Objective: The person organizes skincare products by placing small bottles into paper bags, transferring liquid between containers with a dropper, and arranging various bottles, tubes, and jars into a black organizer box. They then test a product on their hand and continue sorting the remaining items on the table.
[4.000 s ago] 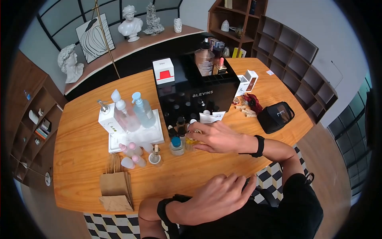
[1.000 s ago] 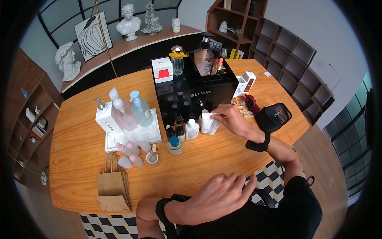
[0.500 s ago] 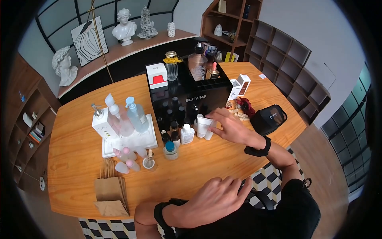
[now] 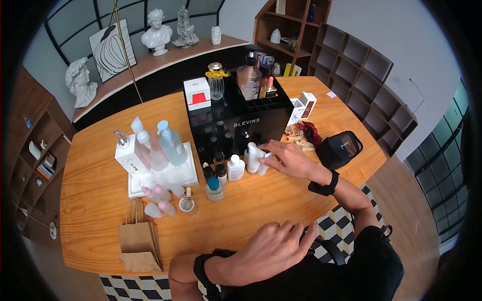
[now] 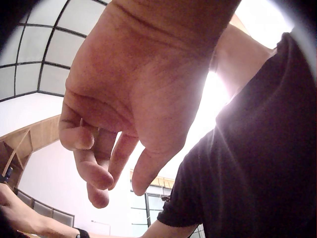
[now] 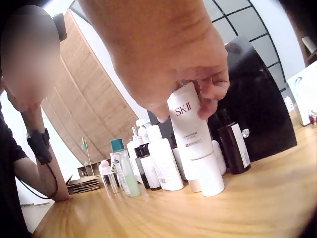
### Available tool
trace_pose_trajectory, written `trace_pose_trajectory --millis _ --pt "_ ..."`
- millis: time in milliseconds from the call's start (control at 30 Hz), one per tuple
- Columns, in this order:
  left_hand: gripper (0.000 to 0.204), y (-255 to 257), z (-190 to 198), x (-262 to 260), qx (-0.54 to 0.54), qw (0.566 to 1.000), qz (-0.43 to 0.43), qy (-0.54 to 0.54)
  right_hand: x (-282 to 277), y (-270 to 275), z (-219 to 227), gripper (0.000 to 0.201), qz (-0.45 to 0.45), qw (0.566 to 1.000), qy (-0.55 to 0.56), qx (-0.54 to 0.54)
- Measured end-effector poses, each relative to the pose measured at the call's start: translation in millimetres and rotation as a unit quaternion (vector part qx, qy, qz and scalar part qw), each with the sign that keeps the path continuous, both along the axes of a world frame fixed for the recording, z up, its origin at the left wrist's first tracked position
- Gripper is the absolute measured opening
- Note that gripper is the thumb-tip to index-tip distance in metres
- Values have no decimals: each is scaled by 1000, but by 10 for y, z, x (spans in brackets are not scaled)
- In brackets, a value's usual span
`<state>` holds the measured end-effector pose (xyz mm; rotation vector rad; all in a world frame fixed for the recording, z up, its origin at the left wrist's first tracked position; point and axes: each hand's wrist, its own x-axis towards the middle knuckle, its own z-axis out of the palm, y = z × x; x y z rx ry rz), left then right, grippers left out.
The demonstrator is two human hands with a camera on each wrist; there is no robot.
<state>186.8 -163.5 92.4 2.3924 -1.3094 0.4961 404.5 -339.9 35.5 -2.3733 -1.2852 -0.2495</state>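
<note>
My right hand (image 4: 291, 159) grips the top end of a white SK-II tube (image 6: 190, 129) between thumb and fingers, in front of the black box (image 4: 221, 131). The tube stands cap down on the table, tilted a little. Right beside it is a second white tube (image 4: 262, 167), partly hidden by the hand. To the left stand a white bottle (image 4: 235, 169), dark bottles (image 4: 221, 173) and a bottle with a teal cap (image 4: 214, 189). My left hand (image 4: 271, 248) hangs loosely curled over my lap, near the table's front edge, with nothing in it.
On the box are a white box (image 4: 197, 94), a glass bottle with yellow ribbon (image 4: 216, 88) and a pump bottle (image 4: 249, 80). A white tray (image 4: 190, 175) with pump bottles and paper bags (image 4: 138, 241) lie left; a black pouch (image 4: 340, 150) sits right.
The glass bottle with the yellow ribbon has come to stand on the box. My right hand has moved right from the small bottles to the SK-II tube, which has tipped slightly. Left hand unchanged.
</note>
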Motion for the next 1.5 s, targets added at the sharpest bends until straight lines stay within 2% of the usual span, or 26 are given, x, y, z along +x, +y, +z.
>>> trace_pose_trajectory --millis 67,233,467,567,633,733,800,833,900,933,967,1033,1100,1200,1300,1500 --pt "45 -6 -11 -4 2 1000 -1 6 -32 36 -42 40 -23 1000 11 14" --pt "47 7 25 -7 13 1000 4 14 35 84 -223 29 -58 996 -56 26" --pt "48 27 12 18 14 1000 -5 -4 72 22 -144 21 2 995 -12 103" --pt "49 32 13 -1 20 1000 -2 -15 8 -44 226 22 19 998 14 57" --pt "49 34 9 -3 18 1000 -1 -16 -20 -38 581 22 0 999 19 46" --pt "48 30 -5 4 31 999 -13 -16 9 49 1039 24 -30 992 41 113" --pt "48 14 -24 -4 33 999 -15 -14 190 137 1261 28 -60 987 47 144" --pt "48 10 -29 -8 34 999 -15 -14 318 253 1388 31 -16 985 -13 172" --pt "49 8 -40 -19 24 999 -21 2 604 454 1557 34 0 983 -40 178" --pt "49 9 -42 -20 28 999 -23 0 701 570 1629 35 -15 985 -46 168" --pt "49 10 -44 -22 20 1000 -18 -1 796 694 1671 35 -33 986 -2 163" --pt "49 33 -22 -26 15 1000 -15 -6 1099 902 1586 35 -2 985 -65 161" --pt "49 68 23 -25 21 999 -10 -24 1331 1057 1451 34 41 988 -57 137" --pt "50 73 22 -50 5 999 1 -32 1574 1197 1237 31 53 992 -68 96" --pt "51 87 33 -56 3 999 4 -34 1665 1261 1209 32 50 995 -73 52" --pt "51 88 39 -43 5 1000 2 -15 1766 1306 1238 30 53 994 -80 55"
